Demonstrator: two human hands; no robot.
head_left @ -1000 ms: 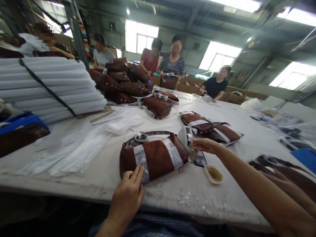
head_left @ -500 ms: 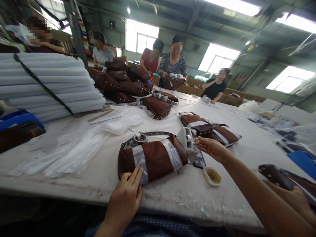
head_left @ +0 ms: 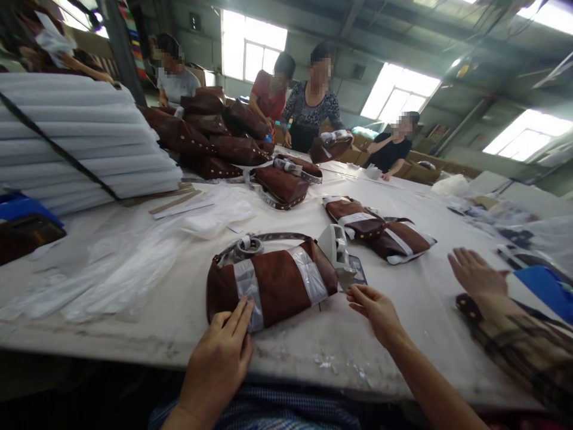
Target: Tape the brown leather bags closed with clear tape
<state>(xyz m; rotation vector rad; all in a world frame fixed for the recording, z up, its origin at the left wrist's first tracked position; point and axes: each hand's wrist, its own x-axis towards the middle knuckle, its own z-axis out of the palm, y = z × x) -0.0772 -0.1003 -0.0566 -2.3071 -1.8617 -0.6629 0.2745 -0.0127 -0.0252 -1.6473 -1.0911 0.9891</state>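
A brown handbag (head_left: 280, 280) with a studded strap lies in front of me, two bands of clear wrap around its body. My left hand (head_left: 221, 337) rests on its lower left part, fingers stretched out over the left band (head_left: 248, 292). Just off the bag's right end, my right hand (head_left: 376, 310) has its fingertips pinched together. What is between them, if anything, is too small to make out. Directly above these fingertips stands a pale grey tape dispenser (head_left: 333, 248), close against the bag. A phone (head_left: 358, 270) lies partly hidden behind it.
Two wrapped bags (head_left: 400, 239) lie beyond the dispenser. A co-worker's hand (head_left: 481, 278) reaches in at right above another bag. At left are plastic sleeves (head_left: 129, 257) and stacked white foam sheets (head_left: 80, 143). More bags (head_left: 215, 134) are heaped behind; several people stand around the table.
My right hand has drawn back toward me and closed from open fingers into a pinch. My left hand stays on the bag. The co-worker's hand has lifted off the right-hand bag. A small tray is out of sight.
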